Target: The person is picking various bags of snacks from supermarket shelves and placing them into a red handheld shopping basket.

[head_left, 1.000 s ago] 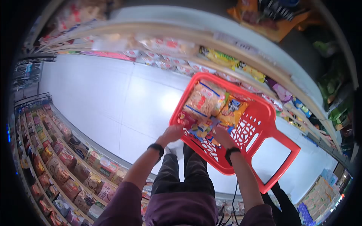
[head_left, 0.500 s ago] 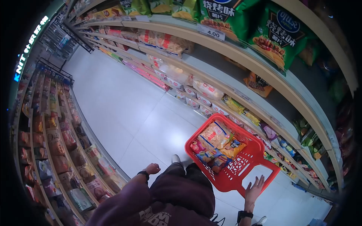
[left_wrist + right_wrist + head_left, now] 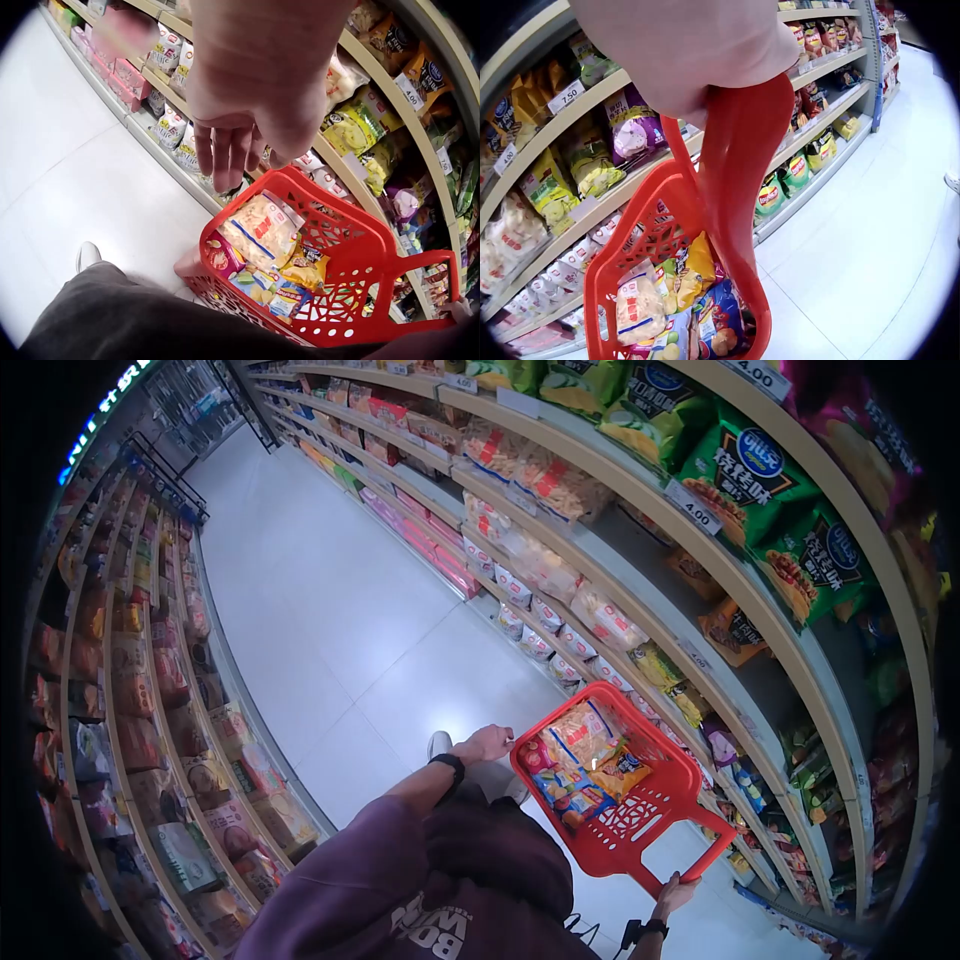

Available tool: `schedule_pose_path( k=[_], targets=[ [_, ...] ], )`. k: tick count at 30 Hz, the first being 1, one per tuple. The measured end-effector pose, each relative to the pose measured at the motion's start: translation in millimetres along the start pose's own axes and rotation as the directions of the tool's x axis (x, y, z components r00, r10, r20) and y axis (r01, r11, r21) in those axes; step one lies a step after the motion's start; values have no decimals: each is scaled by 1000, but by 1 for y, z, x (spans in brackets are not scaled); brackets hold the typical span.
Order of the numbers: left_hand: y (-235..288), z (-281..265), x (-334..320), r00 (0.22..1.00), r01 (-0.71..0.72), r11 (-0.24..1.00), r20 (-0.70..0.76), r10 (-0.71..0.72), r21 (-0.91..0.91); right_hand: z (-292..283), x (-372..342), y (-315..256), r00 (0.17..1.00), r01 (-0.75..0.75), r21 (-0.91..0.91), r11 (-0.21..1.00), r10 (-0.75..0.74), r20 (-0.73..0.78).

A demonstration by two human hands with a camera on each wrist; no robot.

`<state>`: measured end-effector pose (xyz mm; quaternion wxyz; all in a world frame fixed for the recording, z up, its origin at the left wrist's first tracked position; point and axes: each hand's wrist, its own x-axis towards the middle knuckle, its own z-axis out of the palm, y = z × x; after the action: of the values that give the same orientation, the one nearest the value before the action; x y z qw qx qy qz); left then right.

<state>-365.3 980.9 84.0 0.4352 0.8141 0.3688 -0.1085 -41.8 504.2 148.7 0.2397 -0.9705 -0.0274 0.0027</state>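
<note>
My right hand [image 3: 676, 893] grips the end handle of a red plastic shopping basket [image 3: 668, 785]; in the right wrist view the palm wraps over the handle [image 3: 739, 165]. Near the basket's left rim is my left hand [image 3: 487, 743], holding nothing; in the left wrist view its loose fingers [image 3: 223, 154] hang down by the far corner. Inside the basket lie a clear bag of pale puffed snacks [image 3: 262, 229], an orange snack bag [image 3: 305, 266], a magenta pack [image 3: 223, 253] and blue snack bags [image 3: 718, 319].
A long snack shelf [image 3: 640, 510] runs along the right, close beside the basket, with green chip bags [image 3: 755, 470] high up. Another stocked shelf [image 3: 150, 710] lines the left. Between them stretches a pale tiled floor [image 3: 330, 600]. A shoe [image 3: 440, 745] shows below my left hand.
Earlier both hands were over the basket's contents. Then my left hand drew away left and my right hand spread over the handle. Now the right grips it, and the left is back beside the rim.
</note>
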Motion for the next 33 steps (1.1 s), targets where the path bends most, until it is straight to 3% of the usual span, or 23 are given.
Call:
schedule_pose_path(
  k=[2,5,7,8,10,13,15,16,17,19,20,21,23,25,27,28,30,33],
  targets=[
    [-9,-13,-8,1000,-26,999,-16,26,-38,5,4,9,989,113,-178,977,-128,-75],
    [-63,-30,-37,998,62,998,26,-61,-28,4,4,2,999,-29,-307,951,16,-45],
    [-128,-34,-66,990,130,991,55,-130,14,1,1,-4,997,-74,-386,920,76,-12],
    [-160,-38,-85,968,241,971,65,-240,3,0,-7,-11,997,-73,-403,912,77,-7],
    [-234,-41,-135,956,294,955,6,-294,30,4,-13,-9,997,-67,-406,911,72,-2],
    [-331,-52,-214,880,471,868,-14,-475,156,17,-28,-8,990,-139,-520,843,121,-70],
    [-423,-30,-254,924,348,803,-34,-380,484,19,-53,-15,987,-156,-503,850,121,-102],
    [-431,-35,-268,907,392,796,-48,-418,462,21,-62,-20,985,-165,-489,857,120,-123],
    [-432,-44,-280,890,431,787,-62,-452,441,21,-76,-28,986,-162,-466,870,126,-108],
    [-424,-58,-292,949,235,778,34,-312,582,22,-93,-33,984,-180,-458,871,153,-94],
    [-425,-60,-289,935,196,776,124,-332,600,27,-99,-38,983,-184,-449,874,152,-106],
    [-424,-60,-281,846,460,822,115,-520,336,28,-109,-39,981,-193,-444,875,158,-115],
    [-419,-64,-251,811,456,844,259,-525,281,30,-121,-41,978,-205,-416,886,166,-128],
    [-394,-73,-210,871,412,877,175,-459,249,30,-130,-42,976,-211,-384,899,172,-134],
    [-338,-99,-166,923,385,923,6,-385,17,32,-124,-37,975,-208,-379,902,163,-148],
    [-333,-100,-138,972,226,971,-78,-220,78,31,-119,-39,974,-219,-386,896,178,-140],
    [-282,-126,-84,966,255,967,-54,-254,11,28,-110,-47,976,-211,-391,896,175,-127],
    [-211,-157,-27,983,175,984,-50,-176,-22,30,-113,-62,972,-233,-377,896,196,-132]
  ],
)
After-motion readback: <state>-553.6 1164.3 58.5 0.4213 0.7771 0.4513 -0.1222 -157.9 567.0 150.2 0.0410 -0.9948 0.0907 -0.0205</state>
